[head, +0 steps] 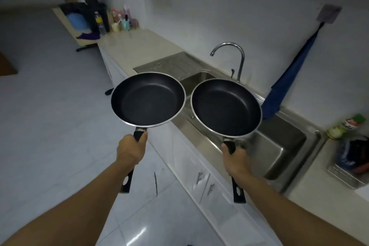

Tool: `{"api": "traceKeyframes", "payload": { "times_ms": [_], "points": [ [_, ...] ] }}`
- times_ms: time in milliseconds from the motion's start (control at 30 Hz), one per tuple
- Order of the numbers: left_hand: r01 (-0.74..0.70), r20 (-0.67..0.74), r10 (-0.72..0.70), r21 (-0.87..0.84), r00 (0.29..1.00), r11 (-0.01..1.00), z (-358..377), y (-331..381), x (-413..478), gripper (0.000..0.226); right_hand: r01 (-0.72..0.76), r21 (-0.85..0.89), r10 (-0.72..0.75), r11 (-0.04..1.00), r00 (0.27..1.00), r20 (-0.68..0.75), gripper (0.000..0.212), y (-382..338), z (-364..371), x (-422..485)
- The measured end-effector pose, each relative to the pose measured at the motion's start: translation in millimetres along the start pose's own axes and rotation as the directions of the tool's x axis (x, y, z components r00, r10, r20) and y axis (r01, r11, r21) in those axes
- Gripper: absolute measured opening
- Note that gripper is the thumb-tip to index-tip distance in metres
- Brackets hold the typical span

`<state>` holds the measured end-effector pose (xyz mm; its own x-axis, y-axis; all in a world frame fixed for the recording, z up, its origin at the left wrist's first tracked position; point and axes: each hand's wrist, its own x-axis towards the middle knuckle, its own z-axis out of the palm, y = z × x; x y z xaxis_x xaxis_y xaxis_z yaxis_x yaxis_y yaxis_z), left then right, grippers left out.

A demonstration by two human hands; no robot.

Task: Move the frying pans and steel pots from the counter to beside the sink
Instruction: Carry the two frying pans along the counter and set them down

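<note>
Two bare forearms reach in from 7 and 5 o'clock, and each ends in a fist clenched round a black pan handle. The left hand (129, 150) grips the left frying pan (147, 99) close behind the bowl, thumb laid along the top, and the right hand (236, 161) holds the right frying pan (225, 107) the same way. Both handle tails stick out behind the wrists. Choking up like this probably makes it easier to hold each bowl level and steer it. The pans are in the air, side by side, the left at 9 o'clock of the right, rims near but apart, likely so they do not knock together. Both are empty and face up. The right one hangs over the steel sink (279, 150), whose basin shows at its 4 o'clock. The left one hangs over the bench's front edge, with the ridged drainboard (169, 64) at its 12 o'clock. That board and the pale bench (131, 44) beyond it look like the natural landing place beside the sink. The tap (239, 56) curves up at 1 o'clock, and a blue cloth (287, 82) hangs on the wall at 2 o'clock. No steel pots are in view, so that part of the job seems yet to come.
</note>
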<state>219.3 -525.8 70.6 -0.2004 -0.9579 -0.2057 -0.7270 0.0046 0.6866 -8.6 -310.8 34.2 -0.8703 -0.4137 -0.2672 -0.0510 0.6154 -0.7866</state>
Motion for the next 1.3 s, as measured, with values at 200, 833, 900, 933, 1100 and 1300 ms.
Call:
{"api": "traceKeyframes", "payload": {
  "times_ms": [200, 833, 900, 933, 1100, 1300],
  "points": [
    [0.051, -0.037, -0.051, 0.004, 0.998, 0.999, -5.5, 10.4, 64.0, 0.055, 0.064, -0.084, -0.061, 0.994, 0.997, 0.037, 0.046, -42.4, 33.3, 62.9],
    [0.012, 0.019, -0.012, 0.014, 1.0, 1.0, -70.9, 17.3, 353.5, 0.053, -0.019, -0.048, 0.02, 0.999, 0.999, 0.027, 0.046, -203.2, 218.8, 181.4],
    [-0.005, 0.03, 0.004, 0.031, 1.0, 0.999, -83.2, 19.3, 385.1, 0.053, -0.029, -0.057, 0.03, 0.998, 0.999, 0.016, 0.048, -223.8, 237.7, 189.7],
    [-0.007, 0.034, 0.006, 0.035, 0.999, 0.999, -88.0, 20.3, 398.7, 0.053, -0.031, -0.047, 0.032, 0.998, 0.999, 0.015, 0.048, -233.8, 245.8, 194.1],
    [-0.005, 0.055, 0.004, 0.02, 0.998, 1.0, -100.2, 23.1, 465.2, 0.053, -0.039, -0.019, 0.038, 0.999, 0.999, -0.023, 0.044, -277.0, 285.5, 222.7],
    [-0.005, 0.042, 0.004, 0.009, 0.999, 1.0, -103.7, 33.2, 550.7, 0.05, -0.03, -0.06, 0.027, 0.998, 0.998, -0.05, 0.05, -319.0, 330.8, 279.8]
  ]
}}
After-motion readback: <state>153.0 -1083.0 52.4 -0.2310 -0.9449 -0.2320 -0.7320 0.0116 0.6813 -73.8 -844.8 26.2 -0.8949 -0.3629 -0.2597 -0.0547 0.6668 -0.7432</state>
